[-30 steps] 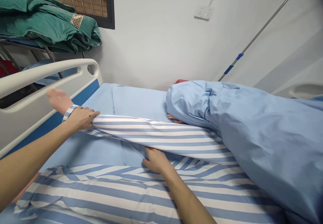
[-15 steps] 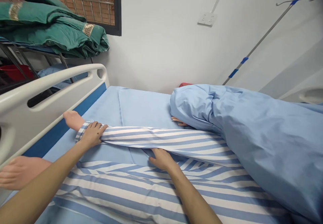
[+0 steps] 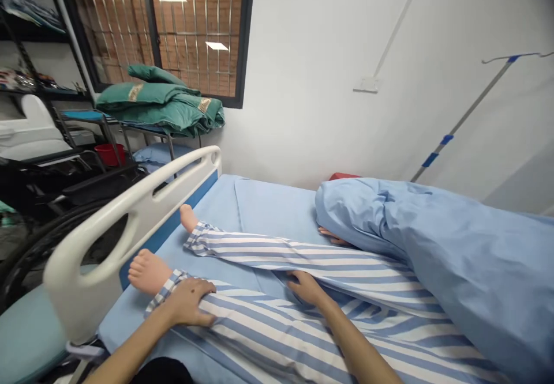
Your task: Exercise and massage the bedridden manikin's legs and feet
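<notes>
A figure in blue-and-white striped trousers (image 3: pixel 277 257) lies on a bed with a light blue sheet (image 3: pixel 268 208). My left hand (image 3: pixel 188 302) grips the cuff of the near trouser leg, just behind the near bare foot (image 3: pixel 147 271). My right hand (image 3: pixel 308 288) rests between the two legs, fingers curled into the striped cloth. The far foot (image 3: pixel 188 218) lies flat by the footboard. A light blue quilt (image 3: pixel 433 251) covers the upper body, and a hand (image 3: pixel 332 236) of the figure peeks out from under it.
A white footboard rail (image 3: pixel 130 202) bounds the bed's left end. Behind it stand a rack with folded green blankets (image 3: pixel 168 104), a red basin (image 3: pixel 110 153) and dark wheeled equipment (image 3: pixel 52 199). An IV pole (image 3: pixel 459 121) leans by the white wall, which bears a socket (image 3: pixel 366 85).
My left hand let go of the far leg's cuff, which now lies on the sheet, and moved to the near leg's cuff. The view pulled back and tilted up.
</notes>
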`<state>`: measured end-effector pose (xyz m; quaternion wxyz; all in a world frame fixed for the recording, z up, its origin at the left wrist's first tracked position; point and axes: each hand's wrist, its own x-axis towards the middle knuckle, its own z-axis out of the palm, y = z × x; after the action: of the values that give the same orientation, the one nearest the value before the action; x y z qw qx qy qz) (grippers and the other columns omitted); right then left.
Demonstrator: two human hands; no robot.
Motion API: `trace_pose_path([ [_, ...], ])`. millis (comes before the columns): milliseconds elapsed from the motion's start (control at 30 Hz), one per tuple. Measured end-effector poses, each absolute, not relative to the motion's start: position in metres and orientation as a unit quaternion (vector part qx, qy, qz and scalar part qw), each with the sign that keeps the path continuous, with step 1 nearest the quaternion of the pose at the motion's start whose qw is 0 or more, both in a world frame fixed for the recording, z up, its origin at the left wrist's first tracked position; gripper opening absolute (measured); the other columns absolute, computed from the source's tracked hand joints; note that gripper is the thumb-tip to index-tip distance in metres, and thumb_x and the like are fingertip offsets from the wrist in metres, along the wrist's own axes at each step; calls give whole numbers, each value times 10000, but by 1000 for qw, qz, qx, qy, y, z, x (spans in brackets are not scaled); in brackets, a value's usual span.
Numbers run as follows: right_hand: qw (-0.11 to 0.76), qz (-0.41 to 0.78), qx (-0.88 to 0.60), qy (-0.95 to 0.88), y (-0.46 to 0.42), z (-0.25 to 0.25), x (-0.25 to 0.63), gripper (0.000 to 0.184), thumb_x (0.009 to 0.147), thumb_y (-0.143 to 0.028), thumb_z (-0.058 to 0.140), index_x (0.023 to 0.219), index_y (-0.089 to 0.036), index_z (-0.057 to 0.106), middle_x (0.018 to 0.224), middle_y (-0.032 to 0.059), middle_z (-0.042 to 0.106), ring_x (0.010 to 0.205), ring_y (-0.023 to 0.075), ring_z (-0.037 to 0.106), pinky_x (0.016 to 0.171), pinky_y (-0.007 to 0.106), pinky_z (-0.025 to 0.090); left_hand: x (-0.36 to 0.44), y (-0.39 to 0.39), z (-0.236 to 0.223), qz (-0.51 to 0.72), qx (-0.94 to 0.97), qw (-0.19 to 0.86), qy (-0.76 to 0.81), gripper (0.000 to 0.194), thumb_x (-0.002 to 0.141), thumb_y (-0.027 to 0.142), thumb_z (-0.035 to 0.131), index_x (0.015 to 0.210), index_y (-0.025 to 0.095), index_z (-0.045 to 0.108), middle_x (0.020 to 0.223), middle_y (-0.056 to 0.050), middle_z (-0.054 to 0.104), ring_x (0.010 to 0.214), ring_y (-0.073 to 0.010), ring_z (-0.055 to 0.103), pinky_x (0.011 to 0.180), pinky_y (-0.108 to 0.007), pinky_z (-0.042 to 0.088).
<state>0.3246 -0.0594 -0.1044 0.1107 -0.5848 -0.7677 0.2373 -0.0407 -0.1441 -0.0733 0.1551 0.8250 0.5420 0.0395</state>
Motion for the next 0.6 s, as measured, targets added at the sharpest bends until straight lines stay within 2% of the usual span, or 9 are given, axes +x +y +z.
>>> trace_pose_path([
  [67, 122, 237, -588, -763, -64, -98, 321, 417, 719, -201, 462, 1095, -66, 584, 1148, 134, 586, 1081, 221, 518, 949, 305, 344, -41, -147, -76, 7, 841, 125, 527, 659, 532, 561, 615, 1117, 268, 535, 1109, -61, 607, 999, -286, 545, 896, -395, 383],
  [167, 188, 225, -588, -754, -92, -79, 311, 384, 728, -216, 440, 1060, -88, 584, 1097, 125, 608, 1048, 228, 532, 935, 329, 359, -39, -147, -78, -42, 847, 85, 523, 730, 450, 432, 681, 1132, 235, 511, 1068, -83, 607, 944, -303, 557, 833, -407, 407],
  [300, 297, 281, -564, -717, -174, -54, 287, 303, 820, -340, 345, 900, -185, 592, 848, 59, 648, 800, 197, 594, 724, 301, 455, -36, -149, -82, -45, 839, 53, 539, 718, 456, 293, 654, 1149, 226, 480, 1085, -91, 594, 966, -296, 546, 852, -412, 389],
  [367, 287, 341, -554, -703, -216, -45, 262, 304, 809, -410, 363, 838, -218, 596, 742, 39, 634, 704, 193, 594, 643, 298, 462, -34, -151, -83, -43, 832, 53, 551, 723, 453, 263, 639, 1156, 224, 477, 1090, -93, 595, 981, -292, 543, 871, -406, 380],
  [467, 191, 439, -528, -701, -246, -29, 202, 256, 745, -493, 469, 800, -294, 620, 698, 15, 617, 717, 221, 608, 601, 336, 469, -31, -154, -80, -45, 823, 56, 563, 732, 455, 215, 606, 1175, 204, 474, 1109, -105, 590, 1010, -288, 534, 905, -401, 363],
  [533, 190, 451, -510, -708, -240, -14, 152, 274, 770, -537, 441, 864, -351, 618, 775, -1, 618, 788, 208, 607, 608, 339, 479, -30, -156, -77, -54, 820, 60, 566, 750, 454, 185, 581, 1194, 201, 464, 1134, -109, 579, 1032, -288, 525, 921, -400, 354],
  [600, 196, 458, -493, -713, -218, 1, 99, 355, 793, -540, 461, 992, -275, 588, 922, 49, 620, 819, 173, 587, 661, 328, 486, -29, -157, -76, -67, 814, 67, 573, 777, 442, 172, 572, 1210, 200, 457, 1160, -112, 568, 1053, -293, 514, 935, -401, 345],
])
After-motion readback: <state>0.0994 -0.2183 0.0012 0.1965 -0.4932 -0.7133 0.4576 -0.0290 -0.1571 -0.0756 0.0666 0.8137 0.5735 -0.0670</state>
